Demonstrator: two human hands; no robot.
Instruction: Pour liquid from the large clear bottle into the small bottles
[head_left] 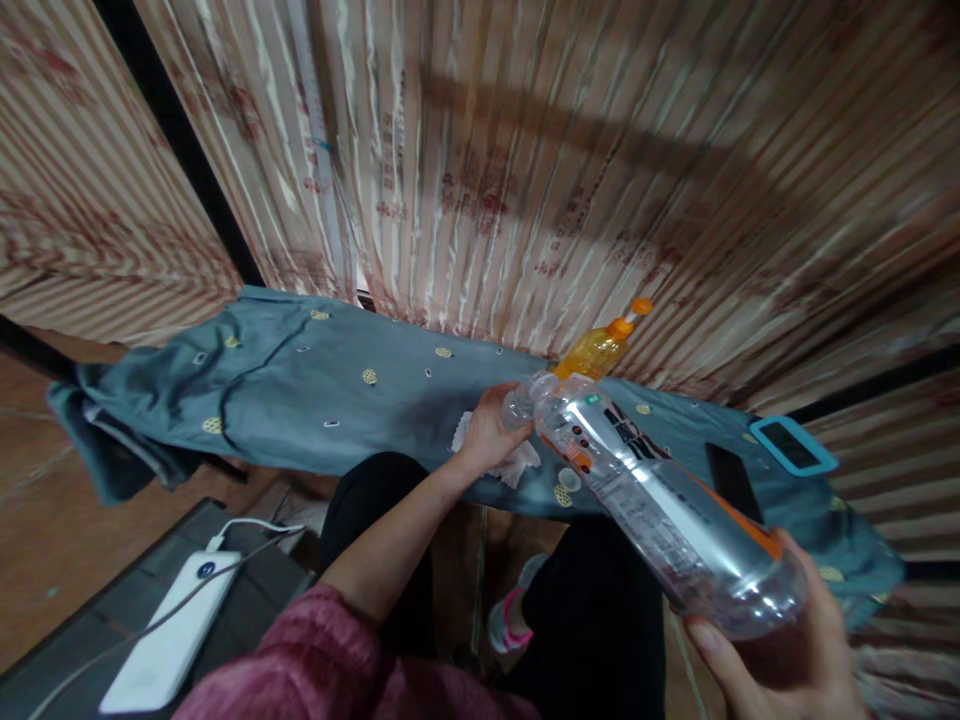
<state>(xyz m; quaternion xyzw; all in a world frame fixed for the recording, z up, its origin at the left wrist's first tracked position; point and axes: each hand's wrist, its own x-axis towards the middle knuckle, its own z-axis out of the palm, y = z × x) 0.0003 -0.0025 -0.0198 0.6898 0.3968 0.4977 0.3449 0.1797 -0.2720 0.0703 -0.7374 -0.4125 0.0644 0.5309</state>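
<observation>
power bank point(172, 640) on dark box point(262, 590). left hand point(487, 430) curled round clear plastic point(517, 405) at neck of large bottle point(667, 500), aslant between both hands over patterned cloth point(277, 390). dark phone point(731, 480) on cloth. right hand point(795, 660) gripping bottle's base from below and side.

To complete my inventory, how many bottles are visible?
2: a clear silver-labelled bottle between the left hand and right hand, and a yellow orange-capped bottle beyond its shoulder. Others may be hidden.

Two bottles point(675, 520) point(596, 348) and two hands point(491, 430) point(799, 640) are near the patterned cloth point(397, 365); on it lie one smartphone point(733, 482) and one blue-framed device point(793, 445).
</observation>
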